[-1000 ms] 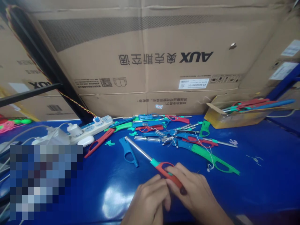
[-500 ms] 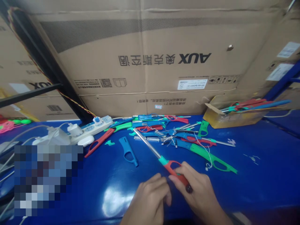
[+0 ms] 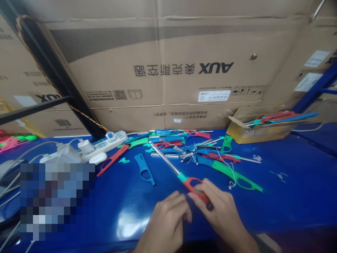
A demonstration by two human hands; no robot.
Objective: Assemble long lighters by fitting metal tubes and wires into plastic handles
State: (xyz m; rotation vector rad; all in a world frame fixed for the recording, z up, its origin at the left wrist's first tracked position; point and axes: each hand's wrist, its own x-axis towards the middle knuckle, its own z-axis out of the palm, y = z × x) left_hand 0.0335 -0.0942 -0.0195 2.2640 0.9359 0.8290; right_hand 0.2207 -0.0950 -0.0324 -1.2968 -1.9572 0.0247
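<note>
My right hand (image 3: 219,207) grips the red handle of a long lighter (image 3: 181,175), whose metal tube points up and left over the blue table (image 3: 289,196). A green collar joins tube and handle. My left hand (image 3: 168,219) is curled just left of the handle, its fingertips close to my right thumb; what it holds, if anything, is hidden. A loose blue handle shell (image 3: 144,169) lies left of the tube.
A pile of red, green and blue lighter parts (image 3: 200,151) lies behind my hands. A yellow carton (image 3: 259,128) with finished lighters stands at the right. A white power strip (image 3: 105,142) with plugs lies left. Large cardboard boxes (image 3: 168,70) wall the back.
The lighter has swung so its tube tip points further up and right, toward the pile. Both hands stay together near the front edge.
</note>
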